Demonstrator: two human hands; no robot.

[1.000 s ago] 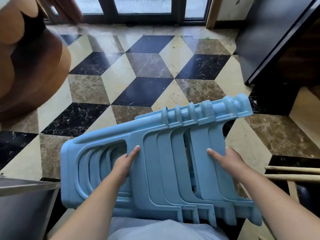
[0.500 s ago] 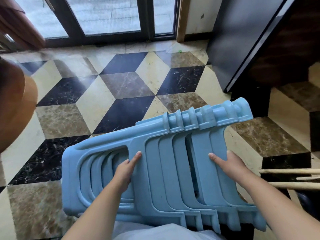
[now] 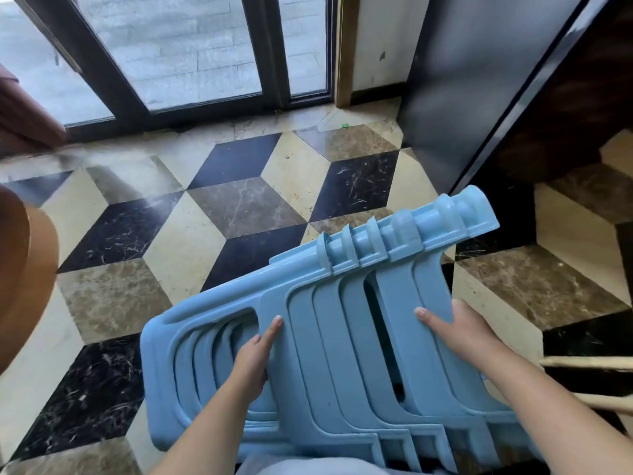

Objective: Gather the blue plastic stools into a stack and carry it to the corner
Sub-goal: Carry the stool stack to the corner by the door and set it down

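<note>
I have the stack of stools (image 3: pixel 329 337) gathered already, so I judge the stacking done and the carrying step in hand. The stack lies on its side across my front, off the floor, seats to my left and the nested legs pointing to my right, the far feet tilted up toward the dark cabinet (image 3: pixel 462 97).

My left hand (image 3: pixel 255 354) reaches into the cut-out of the outermost stool, thumb laid along the top face and the other fingers curled under the edge, out of my sight, so I count it as gripping the stack. My right hand (image 3: pixel 455 332) sits further along on a leg panel, thumb flat on the top surface and the remaining fingers wrapped round the panel's far edge (only partly visible from here). Both hands hold; neither is spread free.

Ahead I see the patterned marble floor (image 3: pixel 239 207) running up to the glass doors (image 3: pixel 191 53), and the angle where the door frame meets the cabinet looks to me like the corner meant. A brown rounded piece of furniture (image 3: pixel 24 269) sits close at my left, and wooden poles (image 3: pixel 589 363) lie near my right forearm.

The next move, as I judge it, calls for walking forward to that angle with the stack kept level, then turning it upright onto its feet before I loosen either hand. The nested stools could slide apart if I tip the leg end downward.
</note>
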